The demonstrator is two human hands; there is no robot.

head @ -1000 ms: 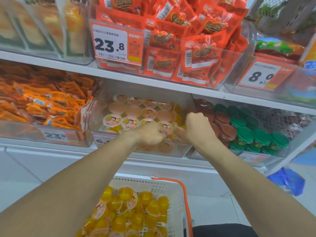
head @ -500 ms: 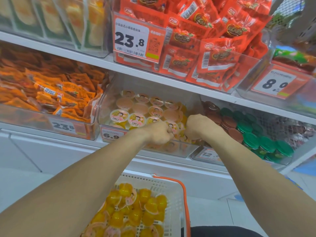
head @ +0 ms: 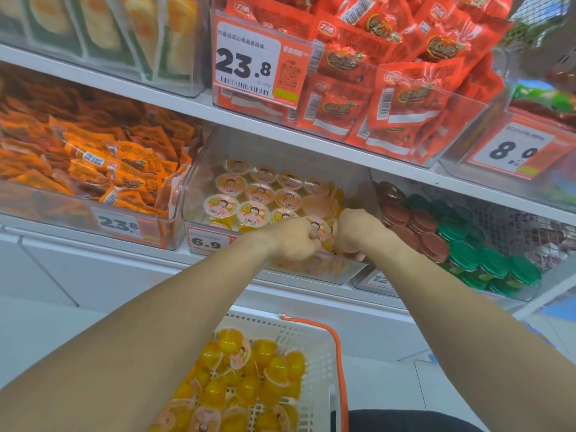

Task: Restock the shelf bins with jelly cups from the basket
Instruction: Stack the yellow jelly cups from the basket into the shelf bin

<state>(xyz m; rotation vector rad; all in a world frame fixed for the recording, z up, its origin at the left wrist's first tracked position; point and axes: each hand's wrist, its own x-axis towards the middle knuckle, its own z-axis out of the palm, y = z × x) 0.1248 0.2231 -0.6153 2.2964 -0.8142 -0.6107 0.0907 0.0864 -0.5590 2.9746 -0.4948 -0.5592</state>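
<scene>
A white metal store shelf (head: 311,141) runs across the view, carrying clear plastic bins with orange price tags. The middle clear plastic bin (head: 199,169) on the lower shelf, tagged 6.9, holds rows of small round yellow jelly cups (head: 252,213) with printed foil lids facing up. Both hands work at its front right corner. The left hand (head: 294,240) has its fingers curled round one lidded jelly cup (head: 318,227), pinching it at the rim; the right hand (head: 355,233) is curled just beside it, fingers tucked down among the cups, and whether it holds one cannot be told. Below, a white perforated plastic basket (head: 321,363) with an orange handle still carries a loose heap of the same cups, many tipped on their sides.

To seat the cup well, it likely needs turning lid-up and pressing into a gap flush with its neighbours, so the rows stay level. The cups look smooth, domed and slippery, the foil lids thin and easily creased, so a light grip at the rim seems wiser than squeezing. Much of the basket remains to move.
</scene>
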